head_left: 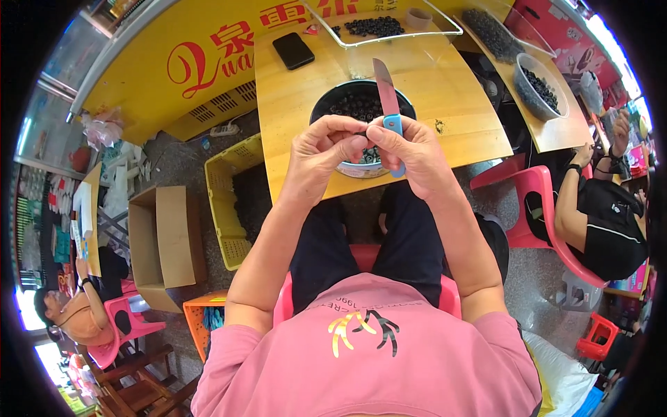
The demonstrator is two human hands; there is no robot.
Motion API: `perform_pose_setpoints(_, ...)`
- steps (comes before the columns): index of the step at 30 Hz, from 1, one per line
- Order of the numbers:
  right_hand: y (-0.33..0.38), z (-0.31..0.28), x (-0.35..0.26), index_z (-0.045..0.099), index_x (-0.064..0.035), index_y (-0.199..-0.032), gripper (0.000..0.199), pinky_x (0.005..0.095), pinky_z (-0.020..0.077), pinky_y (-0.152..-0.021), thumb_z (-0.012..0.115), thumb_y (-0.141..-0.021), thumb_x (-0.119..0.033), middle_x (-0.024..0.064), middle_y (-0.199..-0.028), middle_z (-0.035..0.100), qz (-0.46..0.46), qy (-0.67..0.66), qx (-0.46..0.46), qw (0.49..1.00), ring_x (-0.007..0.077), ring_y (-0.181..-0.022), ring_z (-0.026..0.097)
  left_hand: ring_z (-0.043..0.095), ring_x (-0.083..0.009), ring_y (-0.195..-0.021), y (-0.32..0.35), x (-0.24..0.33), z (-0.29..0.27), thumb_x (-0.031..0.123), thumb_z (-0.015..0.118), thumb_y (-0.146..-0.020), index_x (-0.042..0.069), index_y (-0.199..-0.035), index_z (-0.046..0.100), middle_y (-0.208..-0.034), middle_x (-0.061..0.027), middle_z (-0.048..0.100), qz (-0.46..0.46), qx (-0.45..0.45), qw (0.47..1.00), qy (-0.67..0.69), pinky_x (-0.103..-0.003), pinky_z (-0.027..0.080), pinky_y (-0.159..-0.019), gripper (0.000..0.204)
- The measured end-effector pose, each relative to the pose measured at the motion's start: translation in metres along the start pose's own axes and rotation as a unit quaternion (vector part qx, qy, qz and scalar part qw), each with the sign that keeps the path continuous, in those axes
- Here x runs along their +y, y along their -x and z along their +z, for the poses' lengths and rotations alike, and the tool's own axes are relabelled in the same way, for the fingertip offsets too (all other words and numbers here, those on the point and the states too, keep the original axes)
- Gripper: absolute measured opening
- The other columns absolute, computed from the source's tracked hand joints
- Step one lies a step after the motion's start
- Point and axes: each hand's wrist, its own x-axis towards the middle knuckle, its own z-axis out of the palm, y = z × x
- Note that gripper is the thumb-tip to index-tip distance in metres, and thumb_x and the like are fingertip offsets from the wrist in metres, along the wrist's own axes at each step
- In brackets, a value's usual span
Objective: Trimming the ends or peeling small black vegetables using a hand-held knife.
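My left hand [321,153] pinches a small dark piece [361,133] between thumb and fingertips. Against that piece press the fingertips of my right hand [411,149], which also grips a knife [386,90] with a blue handle. Its blade points up and away from me, and the handle lies along my fingers. Both hands are above the near part of a round bowl [366,171], partly hiding it. Inside the bowl are many small dark pieces [354,104]. What exactly the pinched piece is, I cannot make out.
On the wooden table [451,97] lie a phone [293,51] and a clear tray with dark pieces [375,27]. A clear tub [540,87] stands on the right table beside a seated co-worker [597,215]. Left are a yellow crate [224,208] and a cardboard box [179,236].
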Motion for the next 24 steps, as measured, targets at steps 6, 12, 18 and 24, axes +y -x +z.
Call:
perform_pose_setpoints(6, 0.0, 0.0, 0.001, 0.068, -0.004, -0.097, 0.019, 0.0186, 0.0343, -0.051, 0.07, -0.089, -0.021, -0.0037, -0.069, 0.059, -0.012, 0.036, 0.01, 0.999, 0.0027, -0.054, 0.044, 0.061, -0.0072, -0.078, 0.006, 0.003, 0.005, 0.004, 0.069, -0.088, -0.001, -0.105, 0.064, -0.091, -0.0028, 0.066, -0.035, 0.063, 0.995, -0.072, -0.022, 0.05, -0.069, 0.019)
perform_pose_setpoints(12, 0.001, 0.005, 0.001, 0.067, -0.0014, -0.098, 0.019, 0.0212, 0.0387, -0.055, 0.067, -0.091, -0.019, -0.0025, -0.069, 0.058, -0.072, 0.125, 0.032, 0.989, 0.0052, -0.06, 0.049, 0.06, -0.0062, -0.075, 0.01, -0.002, 0.001, 0.01, 0.069, -0.089, 0.001, -0.103, 0.063, -0.088, -0.0015, 0.066, -0.031, 0.058, 0.991, -0.113, -0.021, 0.049, -0.068, 0.018)
perform_pose_setpoints(18, 0.008, 0.011, 0.009, 0.063, 0.0015, -0.101, 0.016, 0.0306, 0.0482, -0.067, 0.064, -0.091, -0.012, 0.0109, -0.082, 0.061, -0.323, 0.45, 0.064, 0.83, 0.0233, -0.072, 0.062, 0.059, -0.0085, -0.072, 0.009, -0.013, 0.001, 0.013, 0.068, -0.09, 0.003, -0.103, 0.061, -0.087, -0.0023, 0.064, -0.036, 0.097, 0.992, 0.078, -0.021, 0.048, -0.067, 0.018)
perform_pose_setpoints(24, 0.009, 0.006, 0.014, 0.063, 0.0007, -0.101, 0.014, 0.0315, 0.048, -0.06, 0.064, -0.088, -0.003, 0.0138, -0.086, 0.062, -0.353, 0.484, 0.086, 0.796, 0.027, -0.071, 0.062, 0.059, -0.0087, -0.074, 0.007, -0.015, 0.01, 0.011, 0.066, -0.091, 0.004, -0.101, 0.058, -0.09, -0.0025, 0.063, -0.028, 0.061, 0.991, 0.118, -0.021, 0.048, -0.068, 0.014)
